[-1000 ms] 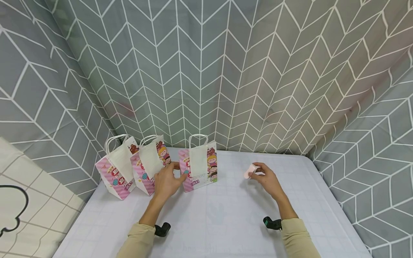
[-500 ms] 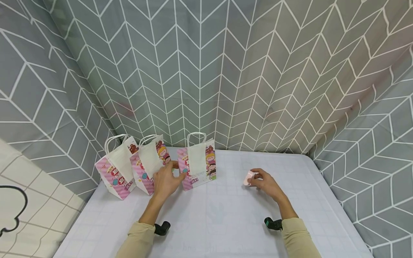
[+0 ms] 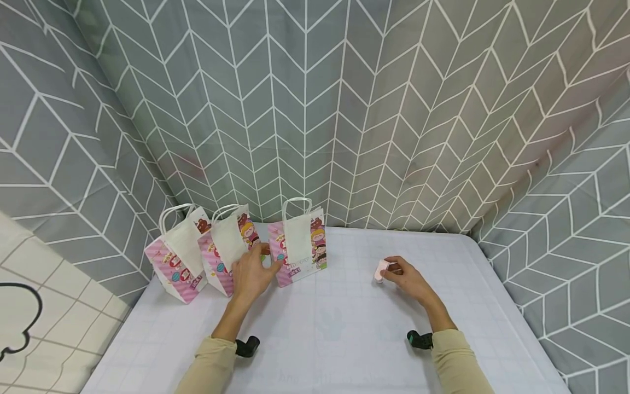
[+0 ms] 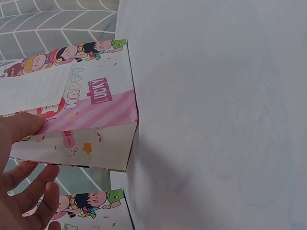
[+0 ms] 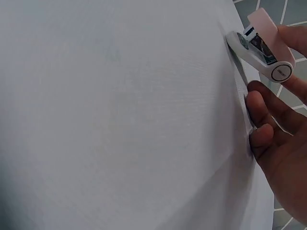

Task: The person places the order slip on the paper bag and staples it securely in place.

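My left hand [image 3: 252,273] holds the rightmost pink-and-white paper gift bag [image 3: 300,249] by its side. In the left wrist view the thumb [image 4: 24,125] lies on the bag's printed front, with the other fingers at its far side. The bag stands upright, its white twisted handle raised and a cream flap folded over the front. Farther right, my right hand [image 3: 406,279] pinches a small pink-and-white mini stapler [image 3: 381,270] between thumb and fingers. The right wrist view shows the stapler [image 5: 268,45] with its white base close to the tabletop; whether they touch I cannot tell.
Two matching gift bags, one in the middle [image 3: 228,246] and one far left [image 3: 184,254], stand left of the held bag. A white-covered table [image 3: 344,328] lies beneath everything. Grey patterned curtains [image 3: 320,109] hang at the back and sides.
The held bag and my left hand have shifted slightly left and away from me. My right hand has lowered a little, turning the stapler. The other two bags stay in place.
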Tool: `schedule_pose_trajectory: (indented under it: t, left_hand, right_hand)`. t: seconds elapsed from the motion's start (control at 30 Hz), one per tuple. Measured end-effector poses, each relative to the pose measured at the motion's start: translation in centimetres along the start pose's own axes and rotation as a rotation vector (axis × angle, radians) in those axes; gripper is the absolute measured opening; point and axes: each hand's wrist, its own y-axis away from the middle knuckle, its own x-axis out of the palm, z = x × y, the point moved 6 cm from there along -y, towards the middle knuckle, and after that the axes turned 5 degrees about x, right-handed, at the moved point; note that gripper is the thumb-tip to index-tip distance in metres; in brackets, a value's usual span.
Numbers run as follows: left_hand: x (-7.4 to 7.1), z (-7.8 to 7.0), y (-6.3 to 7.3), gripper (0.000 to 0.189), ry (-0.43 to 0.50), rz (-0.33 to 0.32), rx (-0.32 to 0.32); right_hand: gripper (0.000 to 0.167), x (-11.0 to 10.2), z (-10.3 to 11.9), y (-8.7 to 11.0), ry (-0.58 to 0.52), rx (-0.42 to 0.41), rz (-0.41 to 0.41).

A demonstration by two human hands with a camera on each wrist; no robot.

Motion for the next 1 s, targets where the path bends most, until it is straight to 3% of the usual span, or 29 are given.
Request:
schedule_pose_trajectory:
  t: [0.7,1.0]
  left_hand:
    - [0.07,0.72,-0.34,0.046,0.031,-0.031,-0.048]
    - [0.04,1.01,-0.55,0.049,0.031,-0.03,-0.058]
  right_hand:
    - [0.056,-0.25,-0.52,-0.4,0.072,0.004,-0.064]
    - [0.045,-0.1,-0.1,-0.6,0.114,-0.085,-0.091]
